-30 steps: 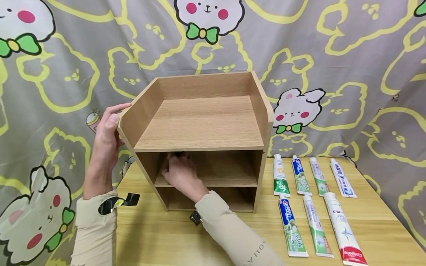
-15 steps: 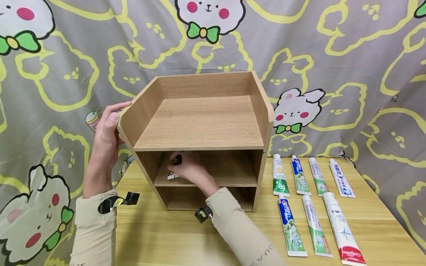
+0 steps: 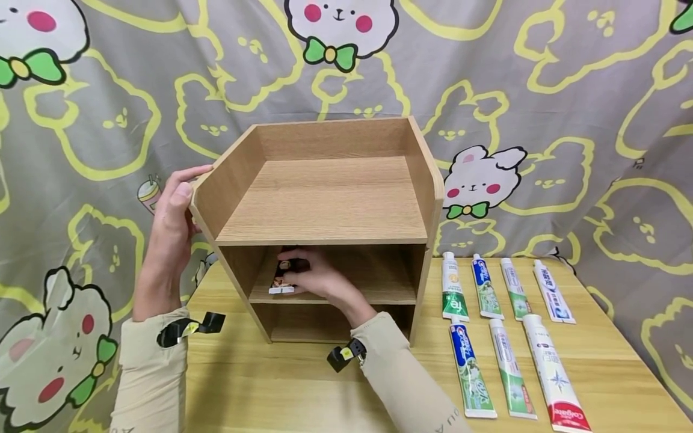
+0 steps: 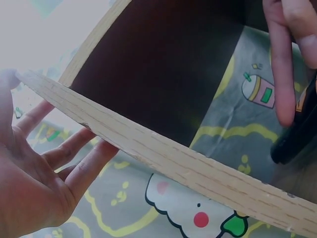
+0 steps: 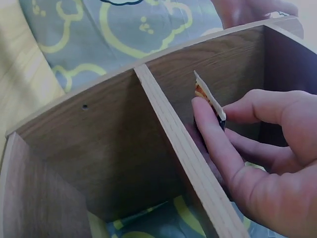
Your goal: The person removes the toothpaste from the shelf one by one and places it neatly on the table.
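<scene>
My left hand (image 3: pixel 172 225) grips the left side panel of a small wooden shelf unit (image 3: pixel 325 198), its thumb at the front edge; the left wrist view shows this hand (image 4: pixel 47 173) with its fingers against the panel's outer face. My right hand (image 3: pixel 319 275) reaches into the middle compartment at its left side and pinches a black toothpaste tube (image 3: pixel 281 279) with a white flat end toward me. In the right wrist view the tube (image 5: pixel 210 99) sits between thumb and fingers, close to the left panel. Its far end is hidden under the upper board.
Several toothpaste tubes lie in two rows on the wooden table (image 3: pixel 303 385) right of the unit, among them a large white and red one (image 3: pixel 557 379) and a blue and green one (image 3: pixel 471 370). A grey patterned curtain (image 3: pixel 346 90) hangs behind.
My right hand has shifted right and toward me inside the compartment, and more of the black toothpaste tube shows at its left. The left hand keeps its hold on the panel.
</scene>
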{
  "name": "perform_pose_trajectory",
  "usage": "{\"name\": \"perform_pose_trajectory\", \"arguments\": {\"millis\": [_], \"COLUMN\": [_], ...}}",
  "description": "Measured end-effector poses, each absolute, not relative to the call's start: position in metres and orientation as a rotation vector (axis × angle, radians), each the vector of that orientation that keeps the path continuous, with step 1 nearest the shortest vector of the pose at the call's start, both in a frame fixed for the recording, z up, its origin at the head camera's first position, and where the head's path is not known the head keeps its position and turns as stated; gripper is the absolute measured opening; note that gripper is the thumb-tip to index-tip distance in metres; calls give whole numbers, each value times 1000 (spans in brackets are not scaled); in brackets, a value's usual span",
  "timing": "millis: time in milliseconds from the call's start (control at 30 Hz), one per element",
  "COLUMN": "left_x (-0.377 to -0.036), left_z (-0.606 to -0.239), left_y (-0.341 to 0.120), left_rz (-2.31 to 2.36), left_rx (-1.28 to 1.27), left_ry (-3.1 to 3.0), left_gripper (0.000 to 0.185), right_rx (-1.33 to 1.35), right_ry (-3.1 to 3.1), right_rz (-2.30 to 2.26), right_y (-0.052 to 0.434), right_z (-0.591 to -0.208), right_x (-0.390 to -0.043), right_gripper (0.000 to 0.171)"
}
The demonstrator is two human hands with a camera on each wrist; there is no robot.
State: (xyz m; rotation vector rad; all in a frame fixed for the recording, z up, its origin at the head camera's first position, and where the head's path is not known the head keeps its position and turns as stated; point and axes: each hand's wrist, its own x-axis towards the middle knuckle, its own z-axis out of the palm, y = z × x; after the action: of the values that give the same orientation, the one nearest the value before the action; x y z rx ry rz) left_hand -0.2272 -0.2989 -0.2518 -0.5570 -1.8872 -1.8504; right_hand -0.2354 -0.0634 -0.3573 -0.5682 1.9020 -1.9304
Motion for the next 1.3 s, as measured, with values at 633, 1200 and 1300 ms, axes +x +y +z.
{"name": "perform_pose_trajectory", "arguments": {"millis": [633, 1200, 1300], "left_x": [-229, -232, -232], "left_z": [-250, -253, -253], "left_y": [-296, -300, -300], "left_rz": [-1896, -1894, -1892], "left_rx": [-553, -573, -577], "left_ry": [-1845, -1831, -1823], "left_gripper": [47, 47, 47], "right_rx": [-718, -776, -776], "right_ry": [2014, 1983, 1990], "right_rz": [-2014, -2085, -2082], "right_y": [-43, -37, -36], "right_z": [-370, -382, -383], "right_x": [-212, -181, -176], "right_gripper": [49, 47, 47]}}
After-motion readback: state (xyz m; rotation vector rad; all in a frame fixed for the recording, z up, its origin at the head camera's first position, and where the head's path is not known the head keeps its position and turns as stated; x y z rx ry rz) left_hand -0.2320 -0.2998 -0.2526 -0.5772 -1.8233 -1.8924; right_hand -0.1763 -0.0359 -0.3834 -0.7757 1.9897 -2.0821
